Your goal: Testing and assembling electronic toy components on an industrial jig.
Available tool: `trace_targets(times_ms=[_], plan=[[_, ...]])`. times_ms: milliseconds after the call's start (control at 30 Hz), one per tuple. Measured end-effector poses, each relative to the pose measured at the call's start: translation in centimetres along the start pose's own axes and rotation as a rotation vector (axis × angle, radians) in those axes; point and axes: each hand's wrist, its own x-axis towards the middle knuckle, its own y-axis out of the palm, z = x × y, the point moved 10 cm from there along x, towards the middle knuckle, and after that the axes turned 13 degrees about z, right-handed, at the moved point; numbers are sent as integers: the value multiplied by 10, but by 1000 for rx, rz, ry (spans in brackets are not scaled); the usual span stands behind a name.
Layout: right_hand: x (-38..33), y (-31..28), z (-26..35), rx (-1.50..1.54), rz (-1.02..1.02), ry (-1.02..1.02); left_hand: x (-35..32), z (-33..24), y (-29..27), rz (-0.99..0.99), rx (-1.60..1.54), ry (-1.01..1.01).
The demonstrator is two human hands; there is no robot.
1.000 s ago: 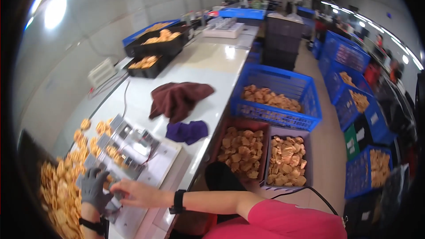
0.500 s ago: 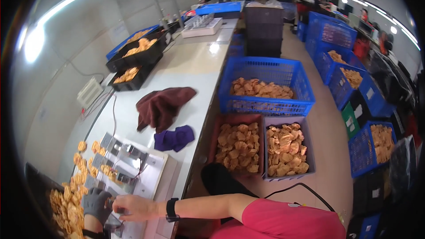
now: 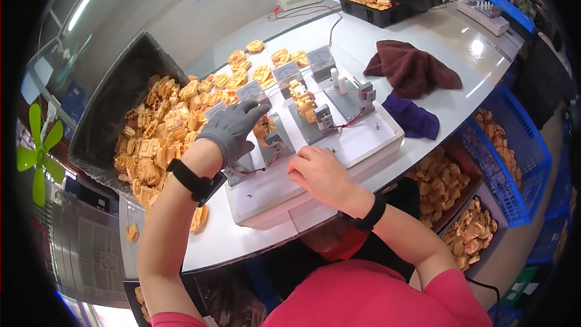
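While the left hand (image 3: 233, 130) arches by a yellow part (image 3: 264, 129), the right hand (image 3: 322, 174) curls nearby, over the board (image 3: 266, 197). I cannot tell either's grip.

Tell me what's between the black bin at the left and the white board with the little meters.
In the head view, a heap of tan pieces reaches from the black bin toward the white board.

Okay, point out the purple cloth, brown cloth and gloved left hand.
Purple cloth (image 3: 413, 118), head view: middle of its top.
Brown cloth (image 3: 414, 69), head view: its crumpled middle.
Gloved left hand (image 3: 232, 126), head view: back of the hand.
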Motion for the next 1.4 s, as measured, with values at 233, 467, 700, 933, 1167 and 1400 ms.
trace_targets(times_ms=[233, 467, 700, 933, 1167, 1400], plan=[[6, 2, -6, 77, 28, -33, 2, 13, -4, -22, 35, -60], [6, -1, -6, 65, 19, -37, 1, 26, 1, 15, 85, -114], [3, -4, 1, 12, 15, -78, 0, 27, 0, 100, 58, -178], [0, -3, 7, -59, 2, -123, -2, 28, 3, 66, 70, -154], [0, -4, 5, -46, -11, -115, 2, 38, 8, 183, 36, -252], [0, -4, 3, -33, -4, -97, 3, 37, 11, 178, 38, -244]])
